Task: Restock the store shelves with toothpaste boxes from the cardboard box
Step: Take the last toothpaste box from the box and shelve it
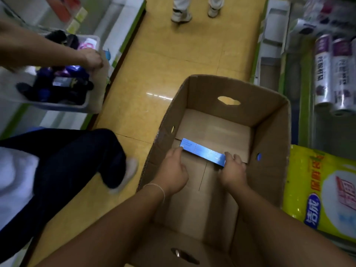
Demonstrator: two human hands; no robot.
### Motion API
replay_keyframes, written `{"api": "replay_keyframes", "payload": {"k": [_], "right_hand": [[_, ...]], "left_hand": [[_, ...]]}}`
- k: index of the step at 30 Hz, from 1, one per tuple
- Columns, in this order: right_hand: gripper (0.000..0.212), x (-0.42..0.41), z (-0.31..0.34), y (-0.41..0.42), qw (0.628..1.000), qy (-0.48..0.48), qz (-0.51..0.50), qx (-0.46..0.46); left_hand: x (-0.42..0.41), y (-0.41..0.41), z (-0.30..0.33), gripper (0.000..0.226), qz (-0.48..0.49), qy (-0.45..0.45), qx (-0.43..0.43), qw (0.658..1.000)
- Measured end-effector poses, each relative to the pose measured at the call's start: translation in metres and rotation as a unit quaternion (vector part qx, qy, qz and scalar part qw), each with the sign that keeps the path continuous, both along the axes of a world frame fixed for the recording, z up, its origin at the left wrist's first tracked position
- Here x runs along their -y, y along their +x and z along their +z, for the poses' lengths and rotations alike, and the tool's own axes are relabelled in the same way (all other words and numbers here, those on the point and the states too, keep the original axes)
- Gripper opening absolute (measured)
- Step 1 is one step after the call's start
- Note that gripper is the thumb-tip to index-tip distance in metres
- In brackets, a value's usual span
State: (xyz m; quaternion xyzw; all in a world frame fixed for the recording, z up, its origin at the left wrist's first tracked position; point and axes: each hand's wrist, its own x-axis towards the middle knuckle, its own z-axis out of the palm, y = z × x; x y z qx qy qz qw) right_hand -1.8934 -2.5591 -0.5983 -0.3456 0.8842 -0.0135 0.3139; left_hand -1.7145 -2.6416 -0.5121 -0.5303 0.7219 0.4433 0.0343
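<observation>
- A shop aisle with a yellow tiled floor [154, 60] runs between low shelves on both sides.
- An open carton [269, 120] stands on the floor, with one blue toothpaste box [202, 151] lying flat on its bottom.
- The left hand [173, 170] pinches the box's left end; its grip is curled on that end.
- The right hand [234, 170] holds the right end, fingers curled over the top edge.
- A yellow pack [317, 189] lies just right of the carton, with white rolls [323, 70] shelved beyond it.
- At left another person's hand [92, 58] rests on a grey bin [57, 107] of dark items; white shoes [181, 15] stand up the aisle.
</observation>
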Motion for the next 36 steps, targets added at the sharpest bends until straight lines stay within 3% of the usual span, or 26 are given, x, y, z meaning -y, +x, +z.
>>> {"api": "replay_keyframes", "payload": {"k": [7, 15, 20, 25, 29, 36], "right_hand": [[0.057, 0.003, -0.025, 0.001, 0.999, 0.003, 0.038, -0.038], [0.044, -0.028, 0.007, 0.014, 0.991, -0.022, -0.071, 0.114], [0.026, -0.058, 0.048, 0.020, 0.934, -0.130, -0.229, 0.243], [0.028, -0.076, 0.118, 0.021, 0.880, -0.135, -0.304, 0.340], [0.019, -0.088, 0.159, 0.021, 0.854, -0.123, -0.344, 0.372], [0.017, -0.106, 0.241, 0.027, 0.812, -0.182, -0.383, 0.401]], "left_hand": [[-0.001, -0.003, -0.011, 0.055, 0.002, -0.001, -0.015, 1.000], [-0.006, -0.007, 0.025, 0.050, 0.017, -0.015, -0.027, 0.999], [-0.014, 0.001, 0.068, 0.052, 0.014, -0.036, -0.025, 0.999], [-0.023, 0.011, 0.114, 0.051, 0.014, -0.061, -0.023, 0.998], [-0.031, 0.018, 0.152, 0.049, 0.008, -0.081, -0.030, 0.996], [-0.030, 0.028, 0.214, 0.046, -0.017, -0.131, -0.044, 0.990]]}}
